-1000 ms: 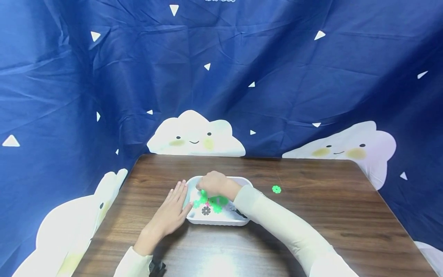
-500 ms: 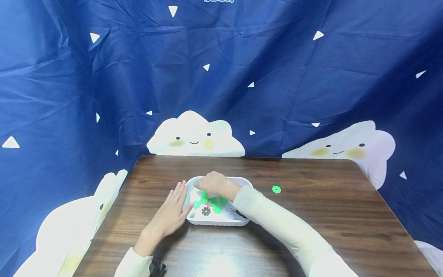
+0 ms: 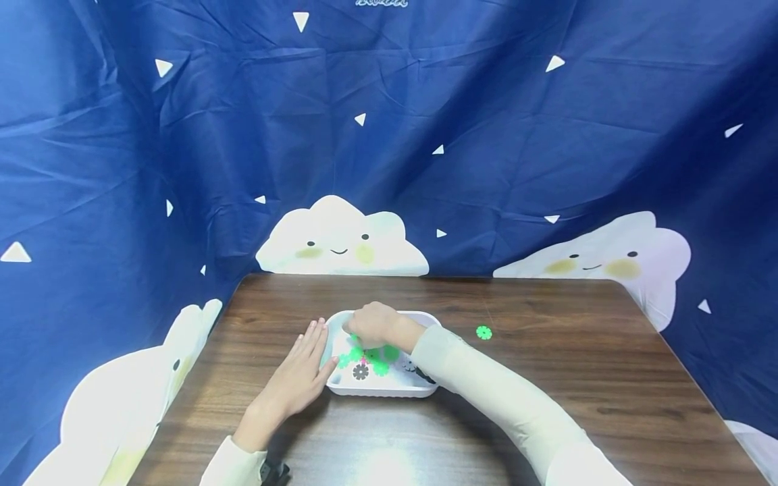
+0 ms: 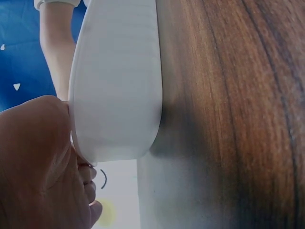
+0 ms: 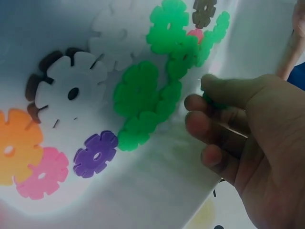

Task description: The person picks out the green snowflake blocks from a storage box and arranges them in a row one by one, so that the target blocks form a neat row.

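Note:
A white plastic tray (image 3: 383,391) holds several flat, notched snowflake-shaped discs. Along its left rim lies my left hand (image 3: 298,378), fingers straight, touching the rim; the left wrist view shows the tray's outer wall (image 4: 116,86) beside the palm (image 4: 33,162). Inside the tray, toward its far left corner, my right hand (image 3: 373,322) has curled fingers. In the right wrist view, thumb and fingers of the right hand (image 5: 257,124) pinch a green snowflake disc (image 5: 217,102), mostly hidden by them. Beside it lie other green discs (image 5: 136,88), some overlapping or joined.
Also in the tray are orange (image 5: 19,143), pink (image 5: 45,174), purple (image 5: 95,155) and white (image 5: 71,88) discs, with a grey one (image 3: 360,372) near its front. A single green disc (image 3: 483,333) lies on the wooden table (image 3: 577,378) right of the tray.
My right hand's fingers shift slightly within the tray's far left corner. The left hand stays on the rim, and the head view tilts a little.

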`<action>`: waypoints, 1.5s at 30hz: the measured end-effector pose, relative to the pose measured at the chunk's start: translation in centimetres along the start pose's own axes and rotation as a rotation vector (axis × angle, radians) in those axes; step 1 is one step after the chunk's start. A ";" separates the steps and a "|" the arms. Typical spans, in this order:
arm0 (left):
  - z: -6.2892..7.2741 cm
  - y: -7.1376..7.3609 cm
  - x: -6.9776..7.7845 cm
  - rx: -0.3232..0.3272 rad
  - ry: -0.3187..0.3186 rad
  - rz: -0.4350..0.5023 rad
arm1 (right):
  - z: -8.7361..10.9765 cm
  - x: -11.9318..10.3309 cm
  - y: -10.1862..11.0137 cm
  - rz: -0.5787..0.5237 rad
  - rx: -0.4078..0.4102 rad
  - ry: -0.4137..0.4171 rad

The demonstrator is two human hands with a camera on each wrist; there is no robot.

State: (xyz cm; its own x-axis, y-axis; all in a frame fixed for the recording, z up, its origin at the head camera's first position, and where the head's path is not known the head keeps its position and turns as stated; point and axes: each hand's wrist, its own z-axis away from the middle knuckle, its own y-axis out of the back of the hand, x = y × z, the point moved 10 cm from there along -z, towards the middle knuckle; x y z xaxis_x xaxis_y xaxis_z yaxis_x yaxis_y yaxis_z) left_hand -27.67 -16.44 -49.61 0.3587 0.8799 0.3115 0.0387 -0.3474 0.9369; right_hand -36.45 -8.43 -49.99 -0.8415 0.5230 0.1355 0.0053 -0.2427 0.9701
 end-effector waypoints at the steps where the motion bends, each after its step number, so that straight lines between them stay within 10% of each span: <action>1: 0.0 0.0 0.0 0.003 0.000 0.000 | 0.1 0.0 0.2 -0.019 0.007 0.003; 28: -0.1 -0.4 -0.3 -0.035 0.031 -0.008 | 6.4 5.8 5.3 -0.372 0.239 -0.125; 45: -0.1 -0.3 -0.2 -0.037 0.036 -0.005 | 13.3 10.8 3.8 -0.482 0.327 -0.275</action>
State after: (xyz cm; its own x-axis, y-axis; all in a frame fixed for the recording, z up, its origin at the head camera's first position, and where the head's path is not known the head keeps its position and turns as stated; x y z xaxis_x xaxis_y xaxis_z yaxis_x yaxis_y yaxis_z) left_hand -27.86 -16.46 -49.95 0.3247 0.8931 0.3114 0.0055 -0.3311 0.9436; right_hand -38.31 7.14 -42.21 -0.6219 0.7120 -0.3260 -0.1377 0.3104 0.9406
